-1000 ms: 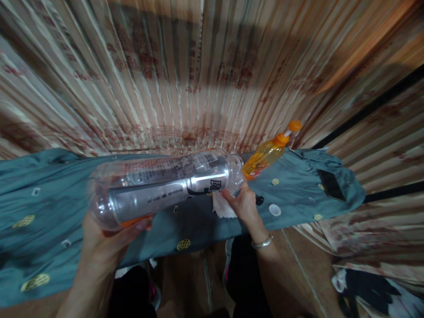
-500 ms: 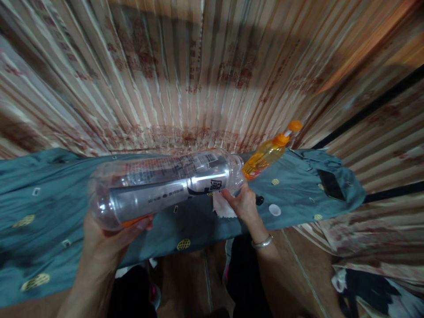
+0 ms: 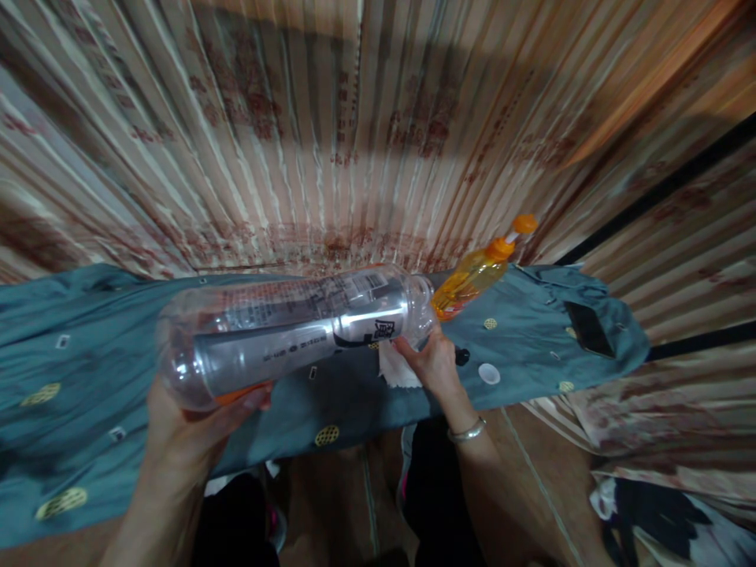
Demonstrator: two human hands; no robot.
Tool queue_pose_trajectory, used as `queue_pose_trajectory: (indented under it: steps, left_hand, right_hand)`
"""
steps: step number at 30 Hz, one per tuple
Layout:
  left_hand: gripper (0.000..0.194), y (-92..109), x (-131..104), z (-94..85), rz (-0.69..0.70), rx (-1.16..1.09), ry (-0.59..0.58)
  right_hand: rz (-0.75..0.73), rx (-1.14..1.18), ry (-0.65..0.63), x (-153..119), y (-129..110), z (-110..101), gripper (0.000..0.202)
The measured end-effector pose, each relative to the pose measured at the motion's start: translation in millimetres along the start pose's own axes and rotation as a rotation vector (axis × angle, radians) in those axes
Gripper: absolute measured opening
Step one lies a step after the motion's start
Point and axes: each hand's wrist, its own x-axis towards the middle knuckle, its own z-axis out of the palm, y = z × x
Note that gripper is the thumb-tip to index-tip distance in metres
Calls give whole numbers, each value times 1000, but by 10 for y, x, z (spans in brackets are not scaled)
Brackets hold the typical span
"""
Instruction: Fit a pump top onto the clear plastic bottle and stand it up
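Note:
A large clear plastic bottle (image 3: pixel 283 335) with a silver printed label lies tilted on its side across the view, its neck to the right. My left hand (image 3: pixel 189 429) is wrapped under and around the bottle's base. At the neck end, my right hand (image 3: pixel 434 362) closes on the bottle, and its fingertips are partly hidden behind it. Just beyond that hand stands a pump bottle (image 3: pixel 472 277) of orange-yellow liquid with an orange top; its lower end is hidden. A white tissue (image 3: pixel 397 367) lies below the neck.
A teal patterned cloth (image 3: pixel 523 339) covers the narrow surface. On it are a small white cap (image 3: pixel 489 373), a small black object (image 3: pixel 462 357) and a dark phone (image 3: pixel 589 328). A pleated curtain (image 3: pixel 331 142) hangs behind, with a black pole (image 3: pixel 661 193) at the right.

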Motion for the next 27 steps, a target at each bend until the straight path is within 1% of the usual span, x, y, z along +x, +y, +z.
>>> queue_pose_trajectory:
  steps: [4,8,12,17,23,27]
  left_hand:
    - [69,-21,15,-30,14,10,-15]
    - [71,-33,22,-67,29,12,-49]
    - [67,-56,17,-98,27,19,-67]
    - [69,-64,25,-113,36,29,-89]
    - [65,-26,17,-52,6,43,-55]
    - [70,-33,14,-76,3,37,-38]
  right_hand:
    - [15,2,4,-3,-18,-7,56]
    - [15,25,-5,2,-24,-10,55]
    - [19,17,-6,10,-29,-13,59]
    - [19,2,-6,8,-30,-6,53]
    - [-3,0,15,0,-11,5,54]
    - [-6,7,15,-2,-2,8,52]
